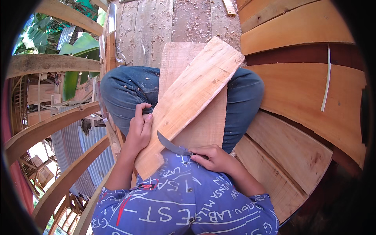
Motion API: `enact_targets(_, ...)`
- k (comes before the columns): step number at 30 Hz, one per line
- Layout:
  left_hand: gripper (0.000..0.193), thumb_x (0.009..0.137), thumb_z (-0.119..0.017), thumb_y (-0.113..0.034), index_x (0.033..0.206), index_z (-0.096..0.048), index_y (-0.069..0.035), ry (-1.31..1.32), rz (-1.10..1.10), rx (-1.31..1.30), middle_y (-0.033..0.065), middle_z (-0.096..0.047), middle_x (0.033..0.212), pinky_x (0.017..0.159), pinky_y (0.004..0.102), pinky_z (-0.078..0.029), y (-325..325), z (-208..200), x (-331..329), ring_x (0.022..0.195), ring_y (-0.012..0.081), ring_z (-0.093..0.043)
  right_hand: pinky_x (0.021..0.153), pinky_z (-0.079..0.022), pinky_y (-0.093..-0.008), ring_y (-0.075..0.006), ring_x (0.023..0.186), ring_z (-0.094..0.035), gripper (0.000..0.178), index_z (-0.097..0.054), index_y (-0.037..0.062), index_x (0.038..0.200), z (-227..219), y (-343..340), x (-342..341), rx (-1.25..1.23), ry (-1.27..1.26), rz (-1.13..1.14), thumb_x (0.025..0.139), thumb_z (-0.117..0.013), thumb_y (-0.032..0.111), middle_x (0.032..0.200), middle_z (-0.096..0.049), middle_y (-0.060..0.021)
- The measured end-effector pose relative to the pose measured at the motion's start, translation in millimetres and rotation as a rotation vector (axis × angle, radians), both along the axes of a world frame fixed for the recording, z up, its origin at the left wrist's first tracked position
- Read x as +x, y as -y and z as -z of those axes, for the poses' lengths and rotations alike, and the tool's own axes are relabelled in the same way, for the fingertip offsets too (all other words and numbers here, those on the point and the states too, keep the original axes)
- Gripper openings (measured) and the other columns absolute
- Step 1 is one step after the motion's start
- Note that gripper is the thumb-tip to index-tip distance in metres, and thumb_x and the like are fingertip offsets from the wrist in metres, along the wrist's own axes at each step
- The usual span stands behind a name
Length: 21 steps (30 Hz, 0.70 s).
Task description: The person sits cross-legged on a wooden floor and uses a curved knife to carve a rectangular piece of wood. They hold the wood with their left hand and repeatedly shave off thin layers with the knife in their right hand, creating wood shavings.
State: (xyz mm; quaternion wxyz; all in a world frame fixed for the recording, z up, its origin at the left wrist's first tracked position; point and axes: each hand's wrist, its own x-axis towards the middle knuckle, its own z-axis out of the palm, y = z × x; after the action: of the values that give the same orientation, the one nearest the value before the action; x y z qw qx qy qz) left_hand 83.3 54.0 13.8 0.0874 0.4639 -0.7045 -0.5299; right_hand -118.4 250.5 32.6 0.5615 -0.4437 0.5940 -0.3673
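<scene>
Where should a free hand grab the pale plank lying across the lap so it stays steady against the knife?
Probably on the pale plank's long left edge near its lower end, coming in from the left, where the left hand already grips it. That edge is bare, and it lies beside the curved knife in the right hand, not under it.

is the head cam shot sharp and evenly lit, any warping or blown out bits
Head view: the pale wooden plank and curved dark knife blade look sharp in even daylight; the curved wooden ribs bend toward the fisheye rim; sky patches at lower left are blown out; black corners vignette the frame.
</scene>
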Motion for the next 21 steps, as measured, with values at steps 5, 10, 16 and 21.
enact_targets(5,0.025,0.098,-0.046,-0.01,0.121,-0.043,-0.001,0.019,-0.04,0.014,0.0164,-0.06,0.065,0.062,0.0347,-0.042,-0.6,2.0,0.0,0.059,0.0234,-0.058,0.068,-0.053,-0.0302,-0.0237,0.074,-0.07,0.025,-0.066,-0.005,0.113,-3.1,3.2,-10.0,0.114,0.027,0.343,0.092,-0.064,0.008,0.089,-0.072,-0.0185)
enact_targets(10,0.021,0.097,-0.046,-0.007,0.117,-0.044,-0.001,-0.005,-0.055,-0.022,0.0137,-0.057,0.062,0.059,0.0339,-0.04,-2.3,11.0,3.9,0.055,0.0201,-0.053,0.067,-0.053,-0.0317,-0.0254,0.072,-0.07,0.026,-0.066,-0.0041,0.114,-7.2,-2.2,-4.0,-0.022,-0.093,0.128,0.091,-0.065,0.007,0.086,-0.071,-0.0189)
enact_targets(16,0.016,0.096,-0.046,-0.007,0.112,-0.045,-0.002,0.023,-0.029,-0.02,0.011,-0.053,0.059,0.056,0.033,-0.037,0.0,5.9,-1.8,0.054,0.0156,-0.048,0.067,-0.053,-0.029,-0.0211,0.068,-0.068,0.025,-0.067,-0.0039,0.113,-18.5,4.0,-14.9,0.037,0.125,0.404,0.094,-0.062,0.012,0.085,-0.071,-0.0165)
enact_targets(21,0.014,0.097,-0.046,-0.007,0.11,-0.045,-0.002,-0.017,-0.047,0.001,0.0101,-0.052,0.059,0.056,0.0323,-0.037,-2.5,12.1,3.3,0.055,0.013,-0.047,0.067,-0.053,-0.0301,-0.0202,0.069,-0.067,0.026,-0.067,-0.0028,0.114,-9.9,1.6,-4.0,-0.014,0.002,0.037,0.093,-0.063,0.011,0.084,-0.071,-0.0156)
